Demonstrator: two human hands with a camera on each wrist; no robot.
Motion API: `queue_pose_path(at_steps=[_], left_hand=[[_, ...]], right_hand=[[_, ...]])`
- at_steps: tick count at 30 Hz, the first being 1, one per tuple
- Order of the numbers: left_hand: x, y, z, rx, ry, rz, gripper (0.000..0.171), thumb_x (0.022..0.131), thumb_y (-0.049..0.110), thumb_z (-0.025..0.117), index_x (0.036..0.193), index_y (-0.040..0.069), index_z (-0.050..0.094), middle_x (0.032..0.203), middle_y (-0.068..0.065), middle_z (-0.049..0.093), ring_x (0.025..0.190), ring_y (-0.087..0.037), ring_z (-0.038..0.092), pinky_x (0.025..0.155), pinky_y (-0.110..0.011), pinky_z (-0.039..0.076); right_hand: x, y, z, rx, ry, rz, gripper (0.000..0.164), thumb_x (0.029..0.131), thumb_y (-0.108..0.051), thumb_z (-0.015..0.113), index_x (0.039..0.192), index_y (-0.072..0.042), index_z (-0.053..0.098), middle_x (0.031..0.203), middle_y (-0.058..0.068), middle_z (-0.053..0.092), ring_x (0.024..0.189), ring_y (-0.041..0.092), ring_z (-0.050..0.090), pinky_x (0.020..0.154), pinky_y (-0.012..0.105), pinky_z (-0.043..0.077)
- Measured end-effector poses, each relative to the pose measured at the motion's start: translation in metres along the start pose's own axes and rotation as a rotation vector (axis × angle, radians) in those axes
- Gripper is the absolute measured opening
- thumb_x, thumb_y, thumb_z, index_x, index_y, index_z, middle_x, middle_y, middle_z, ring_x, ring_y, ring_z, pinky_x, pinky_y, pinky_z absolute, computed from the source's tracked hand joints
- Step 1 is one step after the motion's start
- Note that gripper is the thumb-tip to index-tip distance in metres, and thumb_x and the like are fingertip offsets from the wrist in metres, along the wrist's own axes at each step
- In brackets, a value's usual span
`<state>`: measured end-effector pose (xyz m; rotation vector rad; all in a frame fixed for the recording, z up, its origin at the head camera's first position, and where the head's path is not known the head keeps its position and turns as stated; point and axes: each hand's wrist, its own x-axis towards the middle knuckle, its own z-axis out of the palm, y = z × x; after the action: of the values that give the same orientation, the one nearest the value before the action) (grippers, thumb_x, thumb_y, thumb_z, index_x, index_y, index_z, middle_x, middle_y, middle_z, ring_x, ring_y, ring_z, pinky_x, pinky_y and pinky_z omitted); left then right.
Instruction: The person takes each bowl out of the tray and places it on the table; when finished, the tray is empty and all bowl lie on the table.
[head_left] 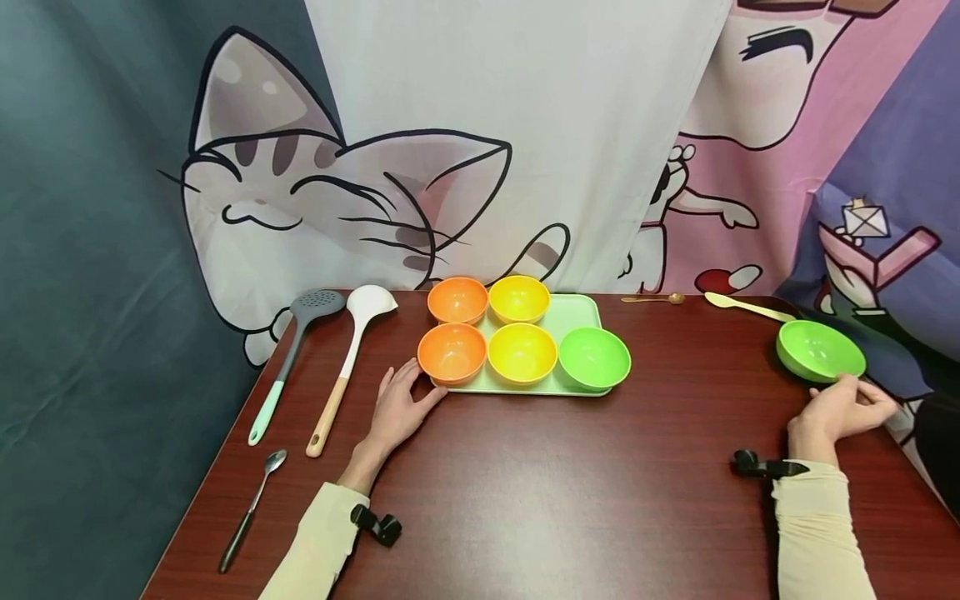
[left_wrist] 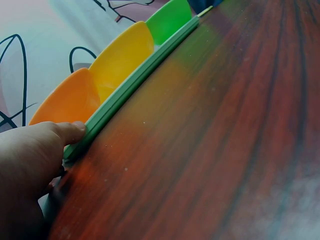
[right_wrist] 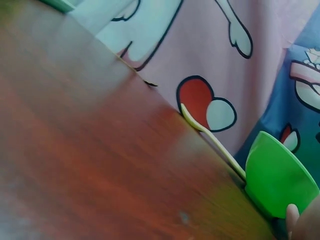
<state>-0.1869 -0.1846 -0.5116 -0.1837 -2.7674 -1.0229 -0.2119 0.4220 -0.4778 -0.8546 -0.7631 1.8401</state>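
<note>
My left hand (head_left: 399, 410) is at the near left corner of a pale green tray (head_left: 510, 388), its thumb (left_wrist: 75, 131) on the front edge and its other fingers round the left side, by the front orange bowl (head_left: 452, 354). On the tray stand another orange bowl (head_left: 457, 301), two yellow bowls (head_left: 522, 354) and a green bowl (head_left: 595, 358). At the far right my right hand (head_left: 842, 410) pinches the near rim of a second green bowl (head_left: 820, 351). In the right wrist view only fingertips (right_wrist: 292, 216) show against this bowl; the rest is out of frame.
Left on the table (head_left: 570, 500) lie a slotted turner (head_left: 300, 333), a white ladle (head_left: 352, 350) and a small spoon (head_left: 253, 510). A yellow knife (head_left: 746, 307) and a tiny gold spoon (head_left: 652, 298) lie along the back edge. A printed curtain (head_left: 600, 125) hangs behind.
</note>
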Motion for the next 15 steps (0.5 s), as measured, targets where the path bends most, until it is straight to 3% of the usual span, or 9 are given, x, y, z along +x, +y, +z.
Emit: queue_pose_path(at_steps=[4, 9, 15], left_hand=[[-0.001, 0.001, -0.001, 0.004, 0.007, 0.003, 0.067, 0.089, 0.044, 0.073, 0.139, 0.004, 0.057, 0.144, -0.018, 0.056, 0.143, -0.032, 0.043, 0.123, -0.057, 0.015], [-0.001, 0.001, -0.001, 0.013, 0.004, 0.009, 0.067, 0.089, 0.045, 0.073, 0.139, 0.004, 0.057, 0.144, -0.018, 0.056, 0.142, -0.032, 0.044, 0.122, -0.058, 0.017], [0.0, 0.002, -0.001, 0.0, 0.014, 0.008, 0.067, 0.089, 0.044, 0.073, 0.139, 0.004, 0.057, 0.144, -0.018, 0.056, 0.142, -0.032, 0.044, 0.122, -0.058, 0.016]], right_hand=[[-0.008, 0.007, 0.0, 0.016, -0.047, -0.085, 0.016, 0.08, 0.011, 0.047, 0.075, -0.005, 0.046, 0.083, 0.005, 0.046, 0.046, 0.013, 0.038, 0.035, 0.019, 0.04], [-0.012, 0.015, 0.003, 0.118, -0.144, -0.189, 0.017, 0.075, 0.015, 0.047, 0.072, -0.002, 0.048, 0.068, 0.01, 0.048, 0.039, 0.017, 0.044, 0.034, 0.022, 0.044], [-0.023, 0.027, 0.006, 0.148, -0.349, -0.235, 0.018, 0.08, 0.017, 0.056, 0.073, 0.001, 0.054, 0.059, 0.012, 0.055, 0.038, 0.018, 0.054, 0.035, 0.022, 0.045]])
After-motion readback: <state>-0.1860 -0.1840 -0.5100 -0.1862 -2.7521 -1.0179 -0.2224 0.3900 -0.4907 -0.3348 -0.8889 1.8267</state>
